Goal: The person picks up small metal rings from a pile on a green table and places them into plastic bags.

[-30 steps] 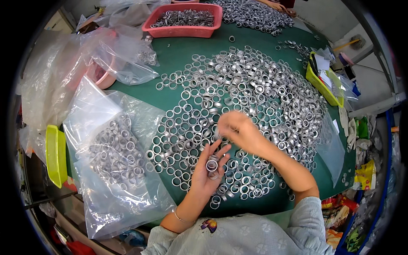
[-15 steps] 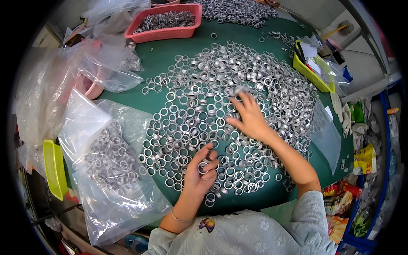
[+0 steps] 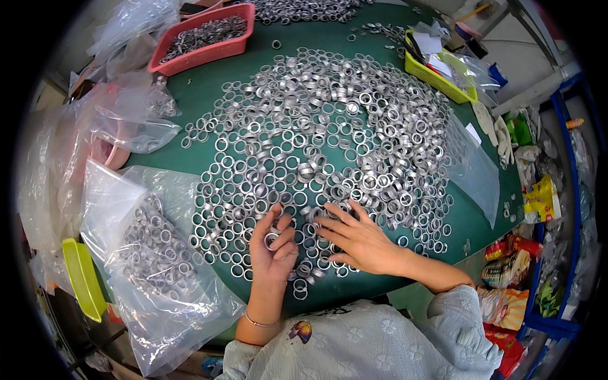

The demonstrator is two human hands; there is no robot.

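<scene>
Small silver metal rings point(image 3: 392, 168) lie in a broad heap over the green tabletop point(image 3: 297, 35). They are piled thicker toward the right and spread in a thinner layer at the left. My left hand point(image 3: 269, 258) is curled at the near edge of the rings, with a metal ring point(image 3: 272, 240) showing among its bent fingers. To its right, my right hand point(image 3: 370, 248) reaches flat over the rings, palm down and fingers spread, its fingertips among them. Whatever lies under that palm is hidden.
A clear plastic bag point(image 3: 218, 304) with rings inside lies at the left. Beyond it sits a yellow-green tray point(image 3: 82, 278). A red basin point(image 3: 209, 56) of metal parts stands at the far left, and a yellow basket point(image 3: 437, 81) at the far right.
My right hand has come back from the middle of the heap to beside my left hand, over the nearer rings. My left hand stays curled. The whole view has shifted a little.
</scene>
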